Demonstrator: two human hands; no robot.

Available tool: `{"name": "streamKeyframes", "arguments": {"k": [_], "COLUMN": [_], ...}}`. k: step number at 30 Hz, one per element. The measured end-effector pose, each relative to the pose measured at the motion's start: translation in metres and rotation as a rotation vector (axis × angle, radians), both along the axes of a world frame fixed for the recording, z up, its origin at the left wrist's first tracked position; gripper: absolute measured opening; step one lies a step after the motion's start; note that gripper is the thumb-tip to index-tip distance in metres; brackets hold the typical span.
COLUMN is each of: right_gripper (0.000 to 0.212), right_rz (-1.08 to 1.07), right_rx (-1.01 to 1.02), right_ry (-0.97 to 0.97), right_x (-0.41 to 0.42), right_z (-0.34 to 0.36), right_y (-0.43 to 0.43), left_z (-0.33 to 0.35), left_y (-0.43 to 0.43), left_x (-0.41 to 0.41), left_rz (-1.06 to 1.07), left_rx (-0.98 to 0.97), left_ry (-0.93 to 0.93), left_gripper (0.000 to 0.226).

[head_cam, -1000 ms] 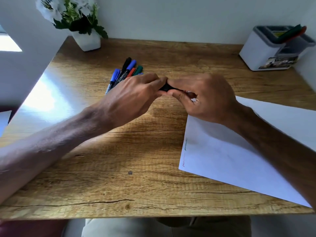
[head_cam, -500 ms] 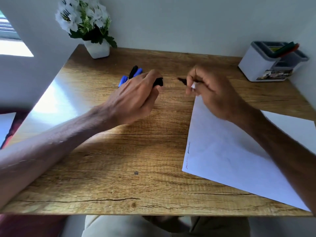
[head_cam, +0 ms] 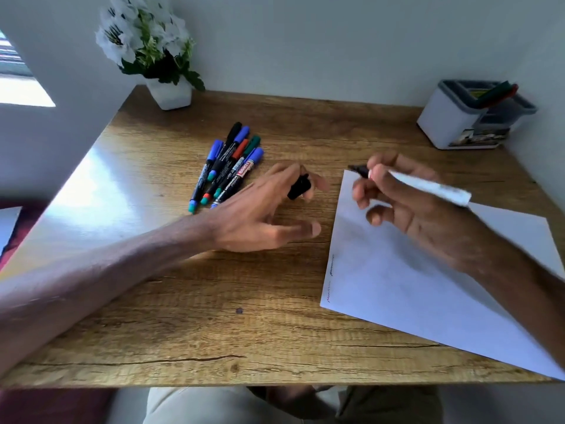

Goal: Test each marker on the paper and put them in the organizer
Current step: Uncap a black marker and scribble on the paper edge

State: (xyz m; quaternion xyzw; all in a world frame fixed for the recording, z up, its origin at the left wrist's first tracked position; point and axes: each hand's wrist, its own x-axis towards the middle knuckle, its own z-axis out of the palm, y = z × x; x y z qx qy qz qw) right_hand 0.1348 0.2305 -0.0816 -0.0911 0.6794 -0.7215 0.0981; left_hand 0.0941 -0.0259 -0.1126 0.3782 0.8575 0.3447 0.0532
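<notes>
**Open marker, ready for its test line**

The marker point(head_cam: 425, 186) is in my right hand point(head_cam: 406, 206), pinched close to its dark tip. The tip is over the far corner of the paper point(head_cam: 412, 295) and, as far as I can see, does not touch it. My left hand point(head_cam: 269, 215) grips the black cap point(head_cam: 299, 187) in its curled fingers, just beside the paper.

For a good test, I think I should put the tip down on a bare part near the small scribbles point(head_cam: 330, 267) at the left edge. A short, light line is enough. The cap should be kept in the hand, so the marker can be closed at once.

The other markers point(head_cam: 229, 169) lie in a pile behind my left hand. The organizer point(head_cam: 452, 123) stands in the far right corner of the desk point(head_cam: 183, 301), with some markers already inside.
</notes>
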Motion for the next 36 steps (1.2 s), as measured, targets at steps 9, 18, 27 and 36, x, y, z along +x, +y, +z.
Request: {"name": "streamKeyframes", "arguments": {"k": [9, 18, 27, 36], "right_gripper": [0.019, 0.017, 0.009, 0.010], "right_rz": [-0.044, 0.012, 0.057, 0.049], "right_rx": [0.114, 0.250, 0.470, 0.532], "right_ry": [0.049, 0.108, 0.322, 0.420], "right_x": [0.036, 0.038, 0.022, 0.025], "right_z": [-0.024, -0.019, -0.026, -0.033], "right_y": [-0.004, -0.006, -0.012, -0.008], "left_z": [-0.002, -0.005, -0.004, -0.004], "left_y": [0.009, 0.016, 0.016, 0.017], "left_x": [0.013, 0.017, 0.018, 0.019], "left_rz": [-0.087, -0.090, -0.088, -0.083], "left_rx": [-0.013, -0.140, -0.121, -0.119], "left_ry": [-0.015, 0.057, 0.056, 0.031], "left_gripper": [0.073, 0.090, 0.083, 0.085]}}
